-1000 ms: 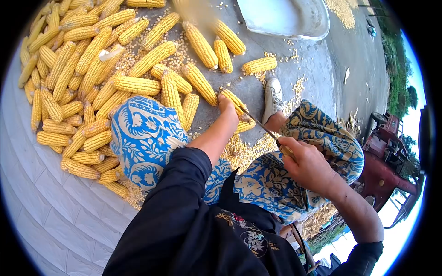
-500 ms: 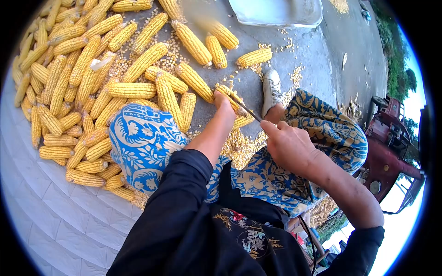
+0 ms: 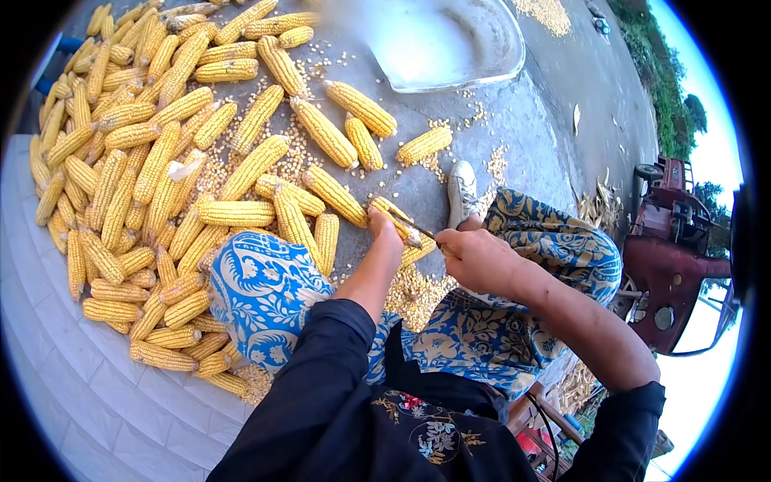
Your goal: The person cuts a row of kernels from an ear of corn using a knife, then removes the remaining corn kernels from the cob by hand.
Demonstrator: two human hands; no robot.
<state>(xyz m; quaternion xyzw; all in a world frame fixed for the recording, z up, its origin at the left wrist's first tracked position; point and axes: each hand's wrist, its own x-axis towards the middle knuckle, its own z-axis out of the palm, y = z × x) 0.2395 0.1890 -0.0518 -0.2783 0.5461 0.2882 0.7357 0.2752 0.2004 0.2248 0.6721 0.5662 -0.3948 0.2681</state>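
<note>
My left hand [image 3: 386, 230] is closed around the lower end of a yellow corn cob [image 3: 393, 215], held in front of my knees. My right hand [image 3: 482, 261] makes a fist around a thin dark metal rod [image 3: 421, 230]; its handle end is hidden in the fist. The rod lies along the cob, its tip against the kernels. Just under the held cob is another corn cob [image 3: 418, 252], partly covered by my right hand. Loose kernels [image 3: 418, 297] are heaped on the ground between my legs.
A big pile of corn cobs [image 3: 120, 185] spreads on the left, partly over a pale sheet [image 3: 96, 386]. A metal pan [image 3: 514, 60] is at the top. My shoe [image 3: 461, 193] rests beside scattered kernels. A red vehicle [image 3: 671, 273] stands at the right.
My view has tilted, so the ground scene sits lower in the picture. My right hand has come closer to the held cob, pushing the rod along it. My left hand keeps its grip.
</note>
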